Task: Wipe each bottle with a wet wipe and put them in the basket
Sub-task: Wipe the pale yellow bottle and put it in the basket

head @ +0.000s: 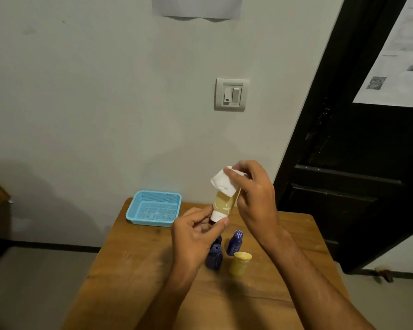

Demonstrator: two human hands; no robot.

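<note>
Above the small wooden table (pixel 134 270), raised in both hands: one yellow-tan soft plastic tube with a white cap (pixel 224 202), cap end down and tilted toward the left.

Left hand (pixel 196 236): thumb and fingertips closed around the white cap, steadying the tube from below.

Right hand (pixel 253 194): fingers pinching a folded white wet wipe (pixel 222 182) against the tube's upper end, the crimped tail hidden under the wipe.

On the table, near the front, grouped close together: a dark blue ribbed plastic bottle (pixel 214 257); a second blue bottle (pixel 234 241) just beside it; what looks like a third, mostly hidden behind the left hand; and a short yellow plastic jar with a lid (pixel 240 263). All stand upright, not yet in the basket.

At the table's far left corner: a light-blue plastic mesh basket (pixel 135 210), rectangular, shallow, with no bottles inside.

Handling notes, as judged:
- Tube: light, with soft walls that give under pressure. Hold by the stiff cap, as the left hand does; squeezing the body could force the contents toward the cap.
- A damp wipe probably leaves the surface slick, so a firm cap grip matters for the carry to the basket.
- Blue bottles: small, rigid-looking, narrow, easily tipped; take each around the body.
- Jar: squat and stable.
</note>
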